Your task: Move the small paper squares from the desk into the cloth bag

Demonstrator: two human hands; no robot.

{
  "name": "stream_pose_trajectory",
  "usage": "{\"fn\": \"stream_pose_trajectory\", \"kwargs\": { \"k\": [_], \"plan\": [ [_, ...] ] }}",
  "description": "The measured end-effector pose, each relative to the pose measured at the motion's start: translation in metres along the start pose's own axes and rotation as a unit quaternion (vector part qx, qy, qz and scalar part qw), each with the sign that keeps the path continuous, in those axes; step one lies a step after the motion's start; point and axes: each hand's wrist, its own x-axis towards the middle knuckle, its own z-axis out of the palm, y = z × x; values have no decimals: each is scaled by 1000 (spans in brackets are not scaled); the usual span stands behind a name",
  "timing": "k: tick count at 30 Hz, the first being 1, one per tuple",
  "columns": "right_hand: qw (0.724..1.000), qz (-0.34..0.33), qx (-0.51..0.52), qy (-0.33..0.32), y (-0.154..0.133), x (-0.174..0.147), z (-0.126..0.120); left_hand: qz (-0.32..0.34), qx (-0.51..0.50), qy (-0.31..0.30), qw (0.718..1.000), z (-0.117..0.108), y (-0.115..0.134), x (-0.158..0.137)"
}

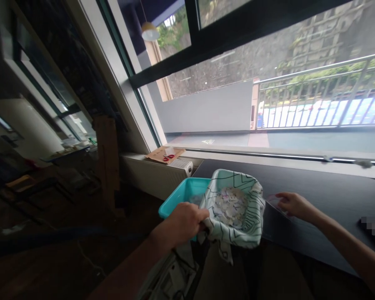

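My left hand (189, 218) is closed on the near left rim of a basin lined with a pale green cloth (253, 218) patterned with black lines. Many small torn paper scraps (230, 206) lie inside it. Behind and to the left, partly covered by it, is a turquoise plastic basin (178, 196). To the right, my right hand (292, 205) hovers over or rests on the dark tabletop (318, 187), fingers curled and pinched together. A faint, see-through shape shows by its fingertips, too unclear to name.
Red-handled scissors (168, 158) lie on brown cardboard (158, 154) on a radiator (150, 175) by the window. A dark object (373, 229), partly blurred out, sits at the table's right. My legs are under the basin, and cables and a white appliance (176, 275) are below left.
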Motion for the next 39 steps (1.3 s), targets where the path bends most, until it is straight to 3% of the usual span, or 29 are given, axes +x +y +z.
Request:
{"fn": "stream_pose_trajectory", "kwargs": {
  "k": [6,12,20,23,27,30,33,39],
  "plan": [
    [983,-17,-181,26,-9,1,-12,6,7,9,1000,9,-17,80],
    [958,-11,-286,23,-12,12,-18,2,-13,9,1000,25,-34,112],
    [954,-6,-300,-12,-8,17,-20,9,-44,25,999,37,-34,126],
    [957,-10,-289,12,-15,10,-26,10,-54,36,998,41,-33,126],
    [972,-55,-212,85,-48,-19,-29,23,-95,64,993,46,-36,116],
    [988,-84,-127,35,-87,-45,-17,30,-144,111,983,48,-41,107],
    [986,-104,-123,-46,-121,-58,4,5,-110,130,985,53,-46,103],
    [981,-89,-170,-25,-139,-39,24,-40,-42,106,993,62,-45,107]
  ]
}}
